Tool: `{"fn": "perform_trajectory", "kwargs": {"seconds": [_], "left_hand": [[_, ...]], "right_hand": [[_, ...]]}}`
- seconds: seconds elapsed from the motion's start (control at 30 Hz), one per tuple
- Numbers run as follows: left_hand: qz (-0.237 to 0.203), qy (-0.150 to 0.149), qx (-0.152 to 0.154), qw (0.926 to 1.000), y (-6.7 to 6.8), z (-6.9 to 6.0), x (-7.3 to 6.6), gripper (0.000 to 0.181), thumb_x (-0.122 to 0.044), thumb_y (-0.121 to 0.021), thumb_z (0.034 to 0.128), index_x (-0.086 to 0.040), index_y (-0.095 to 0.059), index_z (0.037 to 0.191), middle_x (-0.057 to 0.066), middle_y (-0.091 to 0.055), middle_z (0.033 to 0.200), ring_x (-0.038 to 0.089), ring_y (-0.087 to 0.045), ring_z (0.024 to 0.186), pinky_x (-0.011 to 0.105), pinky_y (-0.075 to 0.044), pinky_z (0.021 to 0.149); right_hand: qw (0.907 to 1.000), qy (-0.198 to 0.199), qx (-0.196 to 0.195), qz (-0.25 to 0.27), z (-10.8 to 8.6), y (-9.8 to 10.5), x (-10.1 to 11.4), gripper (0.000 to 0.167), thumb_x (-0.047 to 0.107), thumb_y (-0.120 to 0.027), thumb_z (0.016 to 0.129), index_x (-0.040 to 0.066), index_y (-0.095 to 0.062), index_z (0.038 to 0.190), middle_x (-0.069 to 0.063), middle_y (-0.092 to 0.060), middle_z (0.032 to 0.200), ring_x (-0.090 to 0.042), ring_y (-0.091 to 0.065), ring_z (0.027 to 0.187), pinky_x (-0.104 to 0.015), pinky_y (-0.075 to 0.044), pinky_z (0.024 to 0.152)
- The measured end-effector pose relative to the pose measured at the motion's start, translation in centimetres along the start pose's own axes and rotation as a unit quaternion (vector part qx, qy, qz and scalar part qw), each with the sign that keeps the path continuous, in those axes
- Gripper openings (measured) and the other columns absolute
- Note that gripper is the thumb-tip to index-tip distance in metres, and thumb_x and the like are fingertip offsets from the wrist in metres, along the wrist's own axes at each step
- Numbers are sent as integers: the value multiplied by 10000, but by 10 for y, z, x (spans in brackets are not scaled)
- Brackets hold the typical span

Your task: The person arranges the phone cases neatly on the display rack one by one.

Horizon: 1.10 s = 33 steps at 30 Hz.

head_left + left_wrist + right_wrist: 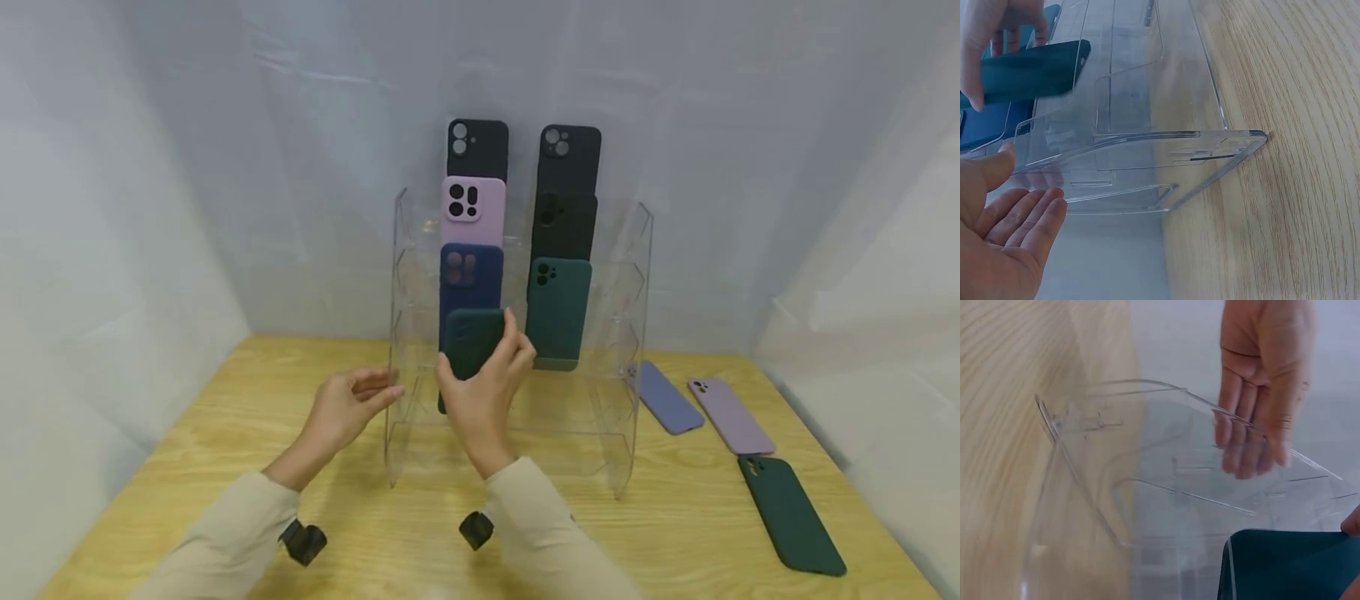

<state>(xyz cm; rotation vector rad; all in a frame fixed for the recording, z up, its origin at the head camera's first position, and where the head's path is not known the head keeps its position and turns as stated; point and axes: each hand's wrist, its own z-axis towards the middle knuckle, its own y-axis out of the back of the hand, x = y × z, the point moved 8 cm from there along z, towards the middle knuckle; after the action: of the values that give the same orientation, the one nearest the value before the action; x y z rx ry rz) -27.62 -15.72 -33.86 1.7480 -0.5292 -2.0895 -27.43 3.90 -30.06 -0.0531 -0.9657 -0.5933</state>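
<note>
My right hand [483, 400] grips a dark green phone case [472, 337] by its two sides, thumb on the left and fingers on the right. It holds the case in front of a clear stepped display stand [517, 431], before a navy blue phone case [480, 279] in the stand's left column. My left hand [337, 417] is beside the stand's left side panel. In the left wrist view its fingers [1025, 219] are nearly straight, thumb apart, close to the panel's edge; whether they touch it I cannot tell.
Above the navy case stand a pink case [483, 208] and a black case [487, 154]. The right column holds two dark cases and a teal case [558, 312]. On the wooden table [172, 508] at right lie blue-violet [670, 400], lilac [731, 417] and dark green [795, 517] cases.
</note>
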Motion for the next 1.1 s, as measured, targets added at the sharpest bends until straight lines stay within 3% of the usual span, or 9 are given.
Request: {"fn": "perform_trajectory", "kwargs": {"seconds": [0.33, 0.53, 0.87, 1.1], "left_hand": [[68, 5, -15, 10000, 0, 2, 0, 433, -216, -664, 921, 33, -589, 1268, 220, -624, 1222, 351, -625, 1097, 407, -546, 894], [93, 73, -26, 9999, 1, 2, 1, 437, -218, -669, 918, 34, -591, 1266, 219, -625, 1221, 349, -628, 1091, 401, -551, 886], [92, 65, 25, 9999, -1, 0, 0, 442, -216, -662, 923, 41, -580, 1274, 224, -619, 1226, 355, -622, 1099, 403, -546, 896], [108, 54, 46, 9999, -1, -1, -1, 462, -247, -657, 923, 36, -576, 1279, 214, -611, 1245, 349, -617, 1112, 402, -542, 901]], "right_hand": [[9947, -85, -456, -921, -12, -14, 0, 939, 267, -823, 756, 135, -260, 1495, -148, -334, 1269, -297, -358, 1145, -491, -384, 940], [9933, -129, -507, -1029, -16, -18, 0, 929, 276, -807, 773, 146, -247, 1504, -141, -322, 1307, -300, -350, 1177, -508, -367, 911], [9970, -109, -367, -677, -19, -8, 3, 878, 215, -790, 793, 72, -272, 1487, -178, -301, 1381, -324, -331, 1239, -527, -347, 993], [9995, -52, 294, 129, -12, 17, 12, 833, 147, -752, 822, 63, -267, 1493, -162, -246, 1497, -323, -279, 1372, -555, -340, 1081]]}}
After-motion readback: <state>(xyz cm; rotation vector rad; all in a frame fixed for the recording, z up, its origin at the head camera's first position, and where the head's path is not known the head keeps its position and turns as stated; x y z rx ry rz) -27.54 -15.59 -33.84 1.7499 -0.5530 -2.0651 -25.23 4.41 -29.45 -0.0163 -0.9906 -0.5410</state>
